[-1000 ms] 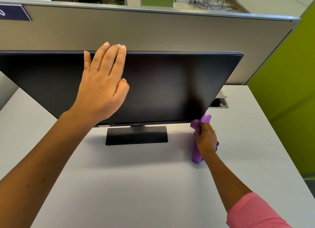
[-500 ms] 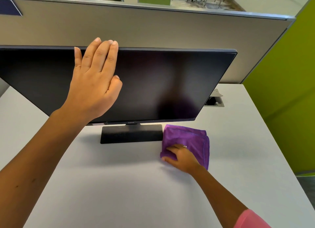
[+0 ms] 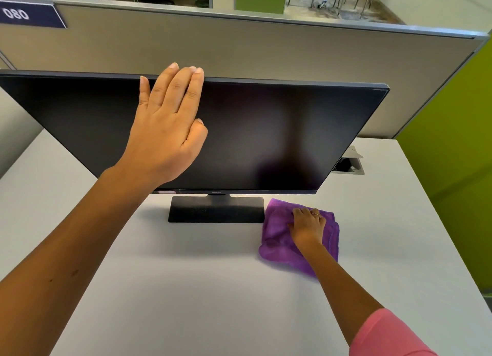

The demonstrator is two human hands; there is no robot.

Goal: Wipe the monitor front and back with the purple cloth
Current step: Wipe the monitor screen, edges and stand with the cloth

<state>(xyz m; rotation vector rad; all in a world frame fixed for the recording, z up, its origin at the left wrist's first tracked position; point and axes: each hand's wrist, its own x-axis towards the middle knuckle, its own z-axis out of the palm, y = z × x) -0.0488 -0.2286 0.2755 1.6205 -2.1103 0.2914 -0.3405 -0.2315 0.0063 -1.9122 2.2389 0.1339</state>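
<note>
A wide black monitor [image 3: 279,132] stands on its flat black base [image 3: 215,209] on a grey desk, with the screen dark. My left hand [image 3: 167,132] lies flat against the upper part of the screen, its fingertips at the top edge. The purple cloth [image 3: 277,238] lies spread on the desk just right of the base. My right hand [image 3: 307,226] rests palm down on the cloth, fingers bent and pressing it to the desk.
The grey desk [image 3: 186,302] runs to a beige partition [image 3: 266,44] behind the monitor and a green wall panel [image 3: 452,142] at the right. A cable port with an open lid [image 3: 348,164] sits in the desk behind the monitor's right corner.
My right hand took the bunched cloth from the monitor's lower right corner down to the desk, where it now lies spread flat under the palm. My left hand stayed on the screen.
</note>
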